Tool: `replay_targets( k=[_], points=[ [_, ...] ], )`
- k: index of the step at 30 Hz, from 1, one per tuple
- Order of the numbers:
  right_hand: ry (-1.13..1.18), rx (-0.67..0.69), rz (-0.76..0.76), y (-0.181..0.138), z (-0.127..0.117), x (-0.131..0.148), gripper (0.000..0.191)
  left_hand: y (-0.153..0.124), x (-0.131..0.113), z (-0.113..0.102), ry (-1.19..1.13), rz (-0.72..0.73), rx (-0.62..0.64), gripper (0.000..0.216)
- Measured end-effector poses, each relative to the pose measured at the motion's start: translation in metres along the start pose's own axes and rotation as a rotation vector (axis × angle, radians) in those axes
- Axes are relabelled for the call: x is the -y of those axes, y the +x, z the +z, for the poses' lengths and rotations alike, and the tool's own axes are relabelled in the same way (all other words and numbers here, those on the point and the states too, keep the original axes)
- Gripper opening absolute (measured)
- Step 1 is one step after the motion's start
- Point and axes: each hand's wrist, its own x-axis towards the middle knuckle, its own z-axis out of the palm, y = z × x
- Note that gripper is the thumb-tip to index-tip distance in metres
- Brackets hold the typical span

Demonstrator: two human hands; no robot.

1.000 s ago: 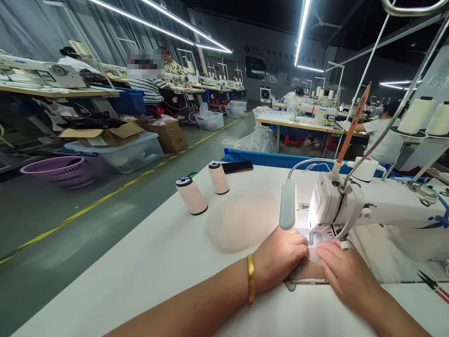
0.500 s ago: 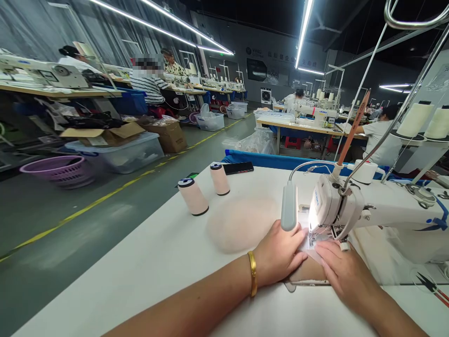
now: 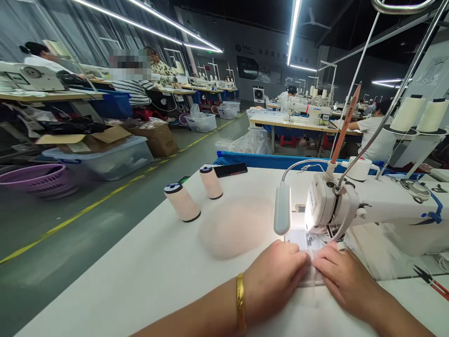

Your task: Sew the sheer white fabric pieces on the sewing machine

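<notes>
At the front of a white sewing machine [image 3: 382,199], my left hand [image 3: 275,276] is closed with its fingers curled around the edge of a thin, sheer fabric piece [image 3: 311,281]. My right hand [image 3: 345,276] pinches the same fabric just to the right, fingertips nearly meeting the left hand's. The fabric hangs toward me below the fingers, pale and hard to make out. Both hands are slightly in front of the lit needle and presser foot [image 3: 309,238]. Left of the needle, a sheer beige fabric piece [image 3: 235,229] lies on the white table [image 3: 147,276].
A small lamp [image 3: 282,210] on a bent neck hangs left of the machine head. Two pale thread cones [image 3: 182,203] and a black phone [image 3: 230,170] are at the table's far left. Red-handled snips [image 3: 433,281] lie at right. Co-workers sit at other machines beyond.
Both hands have come back from the needle toward me, bringing the fabric with them. My left hand, earlier laid out flat beside the presser foot, is now curled closed. The view has shifted slightly.
</notes>
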Motion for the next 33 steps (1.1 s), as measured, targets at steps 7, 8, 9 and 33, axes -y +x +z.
replay_targets(
  k=[7, 8, 9, 33],
  points=[
    [0.001, -0.068, -0.032, 0.000, -0.004, 0.004, 0.027, 0.003, 0.003, 0.010, 0.015, 0.163, -0.097, 0.022],
    [-0.006, -0.069, -0.029, -0.001, -0.005, 0.004, 0.027, 0.003, 0.001, 0.010, 0.011, 0.165, -0.095, 0.020],
    [-0.014, -0.064, -0.023, -0.001, -0.004, 0.004, 0.027, 0.002, 0.000, 0.010, 0.011, 0.164, -0.095, 0.018],
    [0.028, -0.058, -0.044, -0.005, -0.003, 0.004, 0.037, -0.007, -0.001, 0.005, -0.027, 0.229, -0.083, 0.023]
  ],
)
